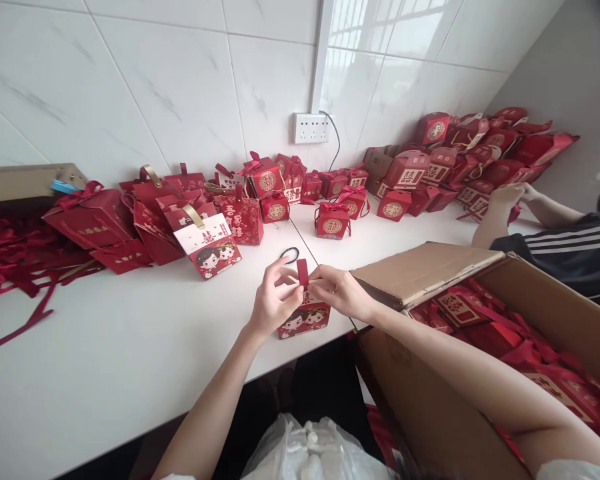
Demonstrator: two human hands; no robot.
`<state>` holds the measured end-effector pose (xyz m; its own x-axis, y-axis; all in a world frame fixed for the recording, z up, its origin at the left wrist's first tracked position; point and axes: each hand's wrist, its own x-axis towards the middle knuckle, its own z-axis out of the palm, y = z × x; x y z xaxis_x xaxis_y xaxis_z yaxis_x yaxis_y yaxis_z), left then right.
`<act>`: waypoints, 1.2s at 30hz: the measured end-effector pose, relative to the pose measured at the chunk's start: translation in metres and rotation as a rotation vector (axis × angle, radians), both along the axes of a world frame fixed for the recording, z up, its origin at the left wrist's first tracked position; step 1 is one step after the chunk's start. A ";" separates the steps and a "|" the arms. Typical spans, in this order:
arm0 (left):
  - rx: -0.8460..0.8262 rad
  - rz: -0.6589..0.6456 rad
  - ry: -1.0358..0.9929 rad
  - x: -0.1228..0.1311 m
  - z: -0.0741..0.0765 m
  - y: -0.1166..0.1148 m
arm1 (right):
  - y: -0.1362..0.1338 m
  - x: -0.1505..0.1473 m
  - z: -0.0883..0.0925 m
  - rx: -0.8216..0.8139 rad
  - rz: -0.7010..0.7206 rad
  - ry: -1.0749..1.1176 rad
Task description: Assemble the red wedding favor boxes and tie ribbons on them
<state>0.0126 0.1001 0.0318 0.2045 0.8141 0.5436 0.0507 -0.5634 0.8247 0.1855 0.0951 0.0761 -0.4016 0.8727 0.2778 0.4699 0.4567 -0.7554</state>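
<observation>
A small red gift box [305,321] with two cartoon faces stands upright at the front edge of the white table. My left hand [276,297] pinches the top of the box from its left side. From the right, my right hand [341,291] closes on the same top, fingertips close to those of the left. Between the fingertips a dark red strap [303,272] sticks up. Fingers cover much of the box's upper panel. Just behind my left hand lies a black ring [289,255]. A similar box with a white top [210,247] stands further left.
Red gift boxes line the wall, with a large pile [500,143] at the right. An open carton [430,270] full of red boxes stands by my right arm. Red ribbons [5,260] heap at the left. A co-worker's hand [505,197] is at the far right.
</observation>
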 end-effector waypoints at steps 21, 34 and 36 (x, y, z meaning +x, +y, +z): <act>-0.202 0.085 -0.070 0.000 -0.014 -0.008 | 0.003 0.010 0.000 -0.262 0.006 0.083; 0.526 0.333 0.056 -0.003 0.047 -0.066 | 0.009 0.026 0.001 -0.567 -0.048 0.882; 0.591 0.303 0.052 -0.003 0.056 -0.067 | 0.006 0.025 0.002 -0.576 -0.020 0.884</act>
<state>0.0094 0.0329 0.0876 0.0517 0.4073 0.9118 0.3092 -0.8747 0.3732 0.2100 0.1014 0.0777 -0.2426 0.9701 0.0066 -0.3504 -0.0813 -0.9331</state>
